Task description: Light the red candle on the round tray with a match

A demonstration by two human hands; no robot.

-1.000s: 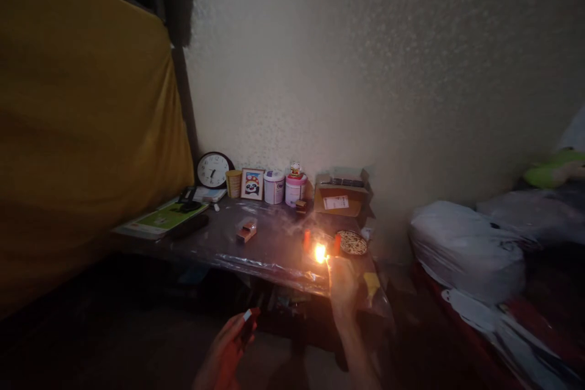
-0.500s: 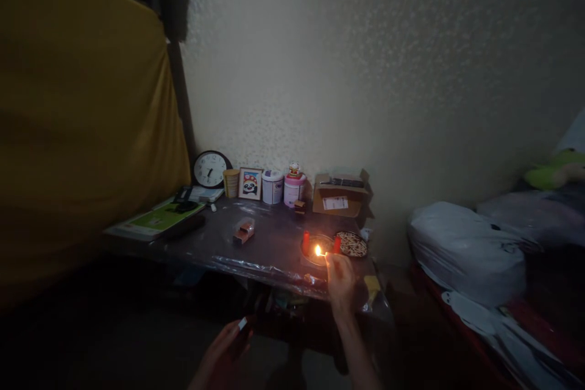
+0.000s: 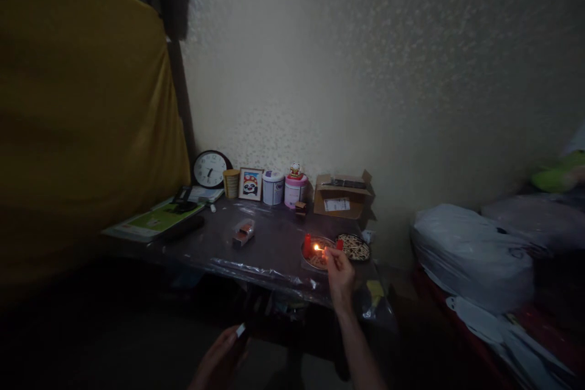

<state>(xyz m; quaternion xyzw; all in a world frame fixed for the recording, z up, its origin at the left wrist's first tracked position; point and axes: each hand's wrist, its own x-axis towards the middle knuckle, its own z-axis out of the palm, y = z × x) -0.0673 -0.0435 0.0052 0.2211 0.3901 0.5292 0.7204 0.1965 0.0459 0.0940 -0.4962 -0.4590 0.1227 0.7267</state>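
Note:
My right hand (image 3: 340, 271) pinches a burning match (image 3: 321, 249) over the near edge of a round plate (image 3: 315, 267). Its small flame points left, close to a red candle (image 3: 308, 245) standing on the left of the plate. A second red candle (image 3: 339, 245) shows partly behind my fingers. To the right is a dish of matchsticks (image 3: 354, 248). Low in the view, before the table's front edge, my left hand (image 3: 222, 350) is closed round a small matchbox (image 3: 241, 330); only its pale end shows clearly, the rest is in shadow.
On the plastic-covered table (image 3: 269, 244) lies a wrapped pack of small boxes (image 3: 244, 233). A clock (image 3: 211, 169), a picture frame (image 3: 250, 184), two tubs (image 3: 273, 187) and an open carton (image 3: 339, 198) line the wall. White bags (image 3: 470, 256) sit at right; a yellow cloth (image 3: 91, 122) hangs left.
The match flame has shrunk and the scene is darker. My right hand has shifted very slightly; the match stays over the plate. My left hand stays low with the matchbox.

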